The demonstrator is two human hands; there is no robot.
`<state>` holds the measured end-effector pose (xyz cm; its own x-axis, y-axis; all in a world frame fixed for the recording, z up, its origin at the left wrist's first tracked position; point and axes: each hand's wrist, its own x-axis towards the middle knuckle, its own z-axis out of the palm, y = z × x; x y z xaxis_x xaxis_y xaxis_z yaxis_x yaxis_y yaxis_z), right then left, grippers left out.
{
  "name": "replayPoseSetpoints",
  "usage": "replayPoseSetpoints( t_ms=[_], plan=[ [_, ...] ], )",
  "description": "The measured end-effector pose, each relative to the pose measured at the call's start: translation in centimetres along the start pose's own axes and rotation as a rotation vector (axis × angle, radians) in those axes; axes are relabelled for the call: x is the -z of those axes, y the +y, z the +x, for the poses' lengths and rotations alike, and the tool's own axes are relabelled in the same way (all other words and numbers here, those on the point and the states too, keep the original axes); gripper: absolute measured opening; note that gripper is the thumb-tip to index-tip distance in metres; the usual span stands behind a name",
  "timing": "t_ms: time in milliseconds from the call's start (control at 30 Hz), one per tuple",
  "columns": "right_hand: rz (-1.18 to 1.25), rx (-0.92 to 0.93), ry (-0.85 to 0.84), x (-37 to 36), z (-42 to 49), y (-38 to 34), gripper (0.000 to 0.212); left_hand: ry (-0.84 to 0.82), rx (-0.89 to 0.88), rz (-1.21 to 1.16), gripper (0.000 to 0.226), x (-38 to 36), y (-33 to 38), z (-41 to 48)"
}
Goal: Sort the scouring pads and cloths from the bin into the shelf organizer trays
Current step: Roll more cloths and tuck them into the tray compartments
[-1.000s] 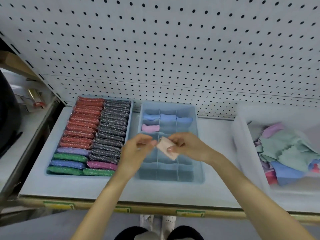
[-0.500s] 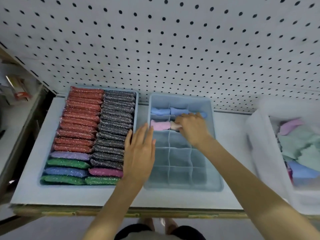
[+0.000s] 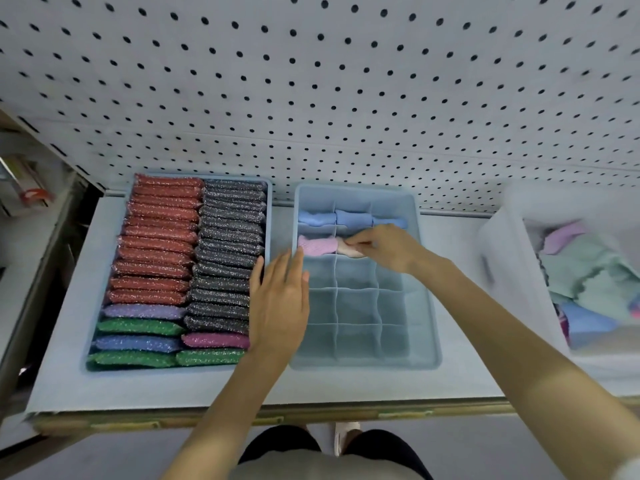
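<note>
Step in hand: seating a cloth. The right hand (image 3: 384, 247) has its fingers pinched on the peach cloth (image 3: 349, 250), which sits in the middle cell of the second row of the divided tray (image 3: 429, 306). The left hand (image 3: 280, 299) lies flat with fingers straight at the tray's left rim. Next, probably: let go and reach for the bin (image 3: 502, 271). Count: three blue cloths (image 3: 351, 218), one pink cloth (image 3: 317, 245), one peach.

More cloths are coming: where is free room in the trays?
The pale blue divided tray has bare cells in its three near rows, below the pink folded cloth and peach folded cloth. The blue scouring-pad tray is packed full.
</note>
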<state>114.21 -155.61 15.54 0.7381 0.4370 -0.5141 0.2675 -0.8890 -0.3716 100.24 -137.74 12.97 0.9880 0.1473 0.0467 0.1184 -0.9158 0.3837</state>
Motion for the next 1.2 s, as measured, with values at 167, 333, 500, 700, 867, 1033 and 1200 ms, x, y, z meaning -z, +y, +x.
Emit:
replayPoseSetpoints(
  t_ms=[167,333,500,700,867,1033,1200],
  plan=[
    [0.356,-0.004,0.226,2.3,-3.0,1.4,0.025,0.06,0.027,-0.302,0.052,1.1,0.5,0.4],
    [0.631,-0.039,0.527,4.7,-9.8,7.3,0.024,0.026,-0.101,-0.55,0.054,1.9,8.1,2.4],
    [0.661,-0.206,0.705,6.1,-18.2,18.2,0.027,-0.183,-0.183,-0.715,0.057,-1.3,20.0,1.5],
    [0.432,-0.236,0.527,4.1,-22.1,31.4,0.019,-0.253,-0.13,-0.688,0.049,-7.9,30.3,-1.1],
    [0.369,-0.121,0.315,2.1,-20.7,35.2,0.04,-0.097,0.08,-0.682,0.053,-10.3,35.5,-2.6],
    [-0.174,-0.041,0.384,3.6,-18.3,37.6,0.058,-0.12,0.108,-0.524,0.054,-10.3,35.3,-2.8],
    [-0.084,-0.012,0.336,5.0,-18.4,38.5,0.021,-0.126,0.093,-0.484,0.055,-10.1,35.3,-2.8]
  ],
)
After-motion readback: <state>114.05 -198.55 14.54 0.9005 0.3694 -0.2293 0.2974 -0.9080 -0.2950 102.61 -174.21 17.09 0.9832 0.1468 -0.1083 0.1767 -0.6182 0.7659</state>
